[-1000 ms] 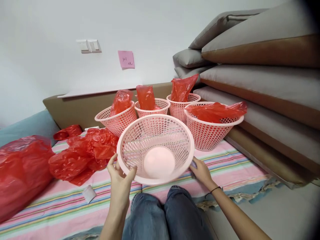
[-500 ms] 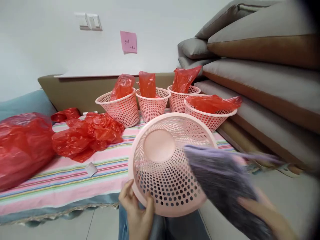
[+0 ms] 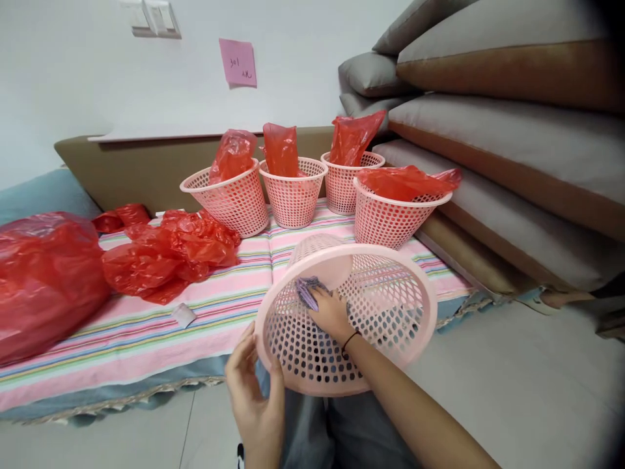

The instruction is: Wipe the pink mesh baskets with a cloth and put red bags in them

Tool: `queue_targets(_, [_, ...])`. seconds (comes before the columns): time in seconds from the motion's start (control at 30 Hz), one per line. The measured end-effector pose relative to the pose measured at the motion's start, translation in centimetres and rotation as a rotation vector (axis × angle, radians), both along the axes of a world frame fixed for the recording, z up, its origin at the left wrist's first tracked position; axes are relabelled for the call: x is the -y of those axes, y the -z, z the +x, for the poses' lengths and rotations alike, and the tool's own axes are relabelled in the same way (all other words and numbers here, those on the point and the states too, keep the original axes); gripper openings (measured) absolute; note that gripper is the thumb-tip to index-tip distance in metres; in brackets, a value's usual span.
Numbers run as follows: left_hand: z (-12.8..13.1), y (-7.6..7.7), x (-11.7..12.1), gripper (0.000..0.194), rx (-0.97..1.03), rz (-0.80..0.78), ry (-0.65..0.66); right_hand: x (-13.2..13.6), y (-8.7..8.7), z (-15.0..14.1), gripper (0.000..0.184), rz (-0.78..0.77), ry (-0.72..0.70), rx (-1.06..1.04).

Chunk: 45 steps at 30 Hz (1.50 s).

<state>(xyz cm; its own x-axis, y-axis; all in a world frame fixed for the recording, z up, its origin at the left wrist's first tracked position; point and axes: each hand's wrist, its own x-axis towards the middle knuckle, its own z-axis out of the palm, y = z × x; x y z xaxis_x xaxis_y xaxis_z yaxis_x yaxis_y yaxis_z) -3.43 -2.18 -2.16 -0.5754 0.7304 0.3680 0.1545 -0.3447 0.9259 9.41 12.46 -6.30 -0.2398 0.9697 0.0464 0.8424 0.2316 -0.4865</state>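
Observation:
A pink perforated plastic basket is tipped on its side, its mouth facing me, at the edge of the striped cloth above my knees. My left hand grips its rim at the lower left, with the thumb at the front. Inside the basket, my right hand is closed on a bunched purple-grey cloth, which lies against the inner wall near the base. Part of the cloth is hidden under the fingers. A dark band circles the right wrist.
Behind stand several pink baskets with red plastic bags in them. Crumpled red bags and a large red bag lie left on the striped cloth, near a small white packet. Grey cushions are stacked right.
My right hand has brought the cloth from the basket's right side into its interior, and the cloth is now bunched up. The basket's mouth has turned somewhat, with my left hand still on its rim.

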Motion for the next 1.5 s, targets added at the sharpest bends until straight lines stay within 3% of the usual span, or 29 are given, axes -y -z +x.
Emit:
queue_targets(0.13, [0.2, -1.7, 1.0, 0.042, 0.263, 0.056, -0.057, 0.4, 1.1, -0.8, 0.051, 0.023, -0.095, 0.089])
queue_targets(0.23, [0.1, -2.4, 1.7, 0.046, 0.194, 0.197, -0.233, 0.6, 1.9, -1.1, 0.049, 0.042, -0.117, 0.156])
queue_targets(0.3, [-0.1, -2.8, 2.2, 0.051, 0.090, 0.313, -0.263, 0.8, 2.2, -1.3, 0.050, 0.061, -0.127, 0.191])
queue_targets(0.47, [0.5, -3.7, 3.0, 0.063, 0.063, 0.344, 0.024, 1.1, 2.8, -1.4, 0.051, 0.087, -0.113, 0.247])
queue_targets(0.6, [1.7, -3.7, 2.6, 0.062, 0.184, 0.337, 0.128, 1.0, 3.1, -1.5, 0.050, 0.092, -0.104, 0.279])
queue_targets(0.93, [3.0, -3.1, 1.8, 0.060, 0.268, 0.299, 0.197, 0.9, 3.3, -1.6, 0.053, 0.084, -0.102, 0.306])
queue_targets(1.23, [2.6, -2.6, 1.7, 0.063, 0.182, 0.289, 0.323, 0.9, 2.7, -1.7, 0.055, 0.027, -0.106, 0.293])
queue_targets(1.5, [3.0, -2.9, 1.2, 0.065, 0.159, 0.294, 0.309, 0.9, 2.9, -1.7, 0.053, 0.052, -0.102, 0.277])
